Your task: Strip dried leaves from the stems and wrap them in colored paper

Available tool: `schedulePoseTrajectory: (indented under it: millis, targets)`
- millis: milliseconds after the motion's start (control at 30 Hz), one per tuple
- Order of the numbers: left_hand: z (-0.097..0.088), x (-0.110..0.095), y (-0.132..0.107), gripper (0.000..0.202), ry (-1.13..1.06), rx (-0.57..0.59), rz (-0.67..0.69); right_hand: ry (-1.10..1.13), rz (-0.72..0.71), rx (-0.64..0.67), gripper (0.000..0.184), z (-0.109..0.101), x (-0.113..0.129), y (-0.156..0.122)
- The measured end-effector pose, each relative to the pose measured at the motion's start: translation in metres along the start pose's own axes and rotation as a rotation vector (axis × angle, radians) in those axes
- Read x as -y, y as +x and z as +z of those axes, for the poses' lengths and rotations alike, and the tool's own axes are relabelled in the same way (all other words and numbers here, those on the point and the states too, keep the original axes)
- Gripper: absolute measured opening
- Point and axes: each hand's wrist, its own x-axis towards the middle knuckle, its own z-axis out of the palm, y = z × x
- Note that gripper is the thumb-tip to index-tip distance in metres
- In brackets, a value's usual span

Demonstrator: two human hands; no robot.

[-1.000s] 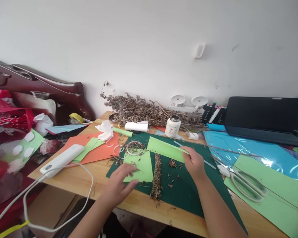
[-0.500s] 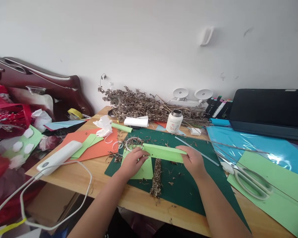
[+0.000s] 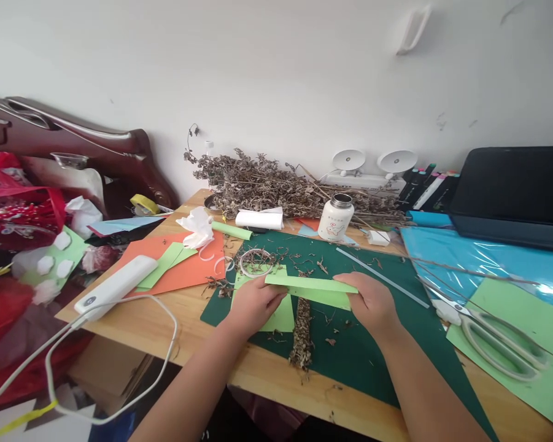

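A folded strip of light green paper is stretched level between my two hands, above a dark green cutting mat. My left hand pinches its left end, and my right hand grips the right end. Beneath the strip lies a stick-shaped piece covered in dried leaves; its middle part is hidden by the paper. A green paper sheet rests under my left hand. Just behind it sits a white ring with dried bits around it.
Dried plant stems are heaped along the wall. A white bottle stands open behind the mat. Scissors lie at right on green paper. At left are a white glue gun with its cord and orange paper.
The camera view has shifted, so the scene sits differently in the picture. Both hands keep hold of the green paper strip, which is now tilted slightly flatter.
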Motion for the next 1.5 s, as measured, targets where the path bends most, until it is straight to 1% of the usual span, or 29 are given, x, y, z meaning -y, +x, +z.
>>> schedulePoseTrajectory:
  millis: [100,200,333,467,600,767,900,1067,1300,1500]
  targets:
    - [-0.001,-0.001,0.001,0.018,0.003,-0.018,-0.016,-0.006,-0.011,-0.005,0.029,0.001,0.001,0.000]
    - [-0.002,-0.003,0.001,0.015,0.012,-0.068,-0.008,0.017,-0.021,-0.017,0.027,0.001,0.003,0.000]
    - [-0.002,-0.003,0.000,0.013,0.045,-0.127,0.013,0.024,0.008,0.008,0.027,0.000,0.004,0.000]
    - [0.000,-0.003,0.000,0.015,0.093,-0.124,0.060,0.009,0.034,0.025,0.029,0.000,0.004,0.000]
    - [0.000,-0.007,0.002,0.016,0.171,-0.103,0.064,0.014,0.118,0.049,0.034,0.000,0.006,0.000]
    - [-0.002,-0.011,0.003,0.011,0.198,-0.190,0.069,0.061,0.189,0.059,0.035,0.000,0.006,0.000]
    - [-0.002,-0.011,0.003,0.012,0.188,-0.211,0.104,0.081,0.250,0.074,0.035,0.000,0.004,-0.003]
    - [0.001,-0.009,0.001,0.011,0.203,-0.228,0.112,0.130,0.307,0.057,0.032,0.001,0.005,-0.003]
    - [0.001,-0.010,-0.001,0.013,0.270,-0.187,0.054,0.276,0.411,0.164,0.026,0.002,0.008,0.001]
    - [0.000,-0.009,-0.003,0.016,0.230,-0.208,0.058,0.327,0.482,0.161,0.022,0.003,0.010,0.003]
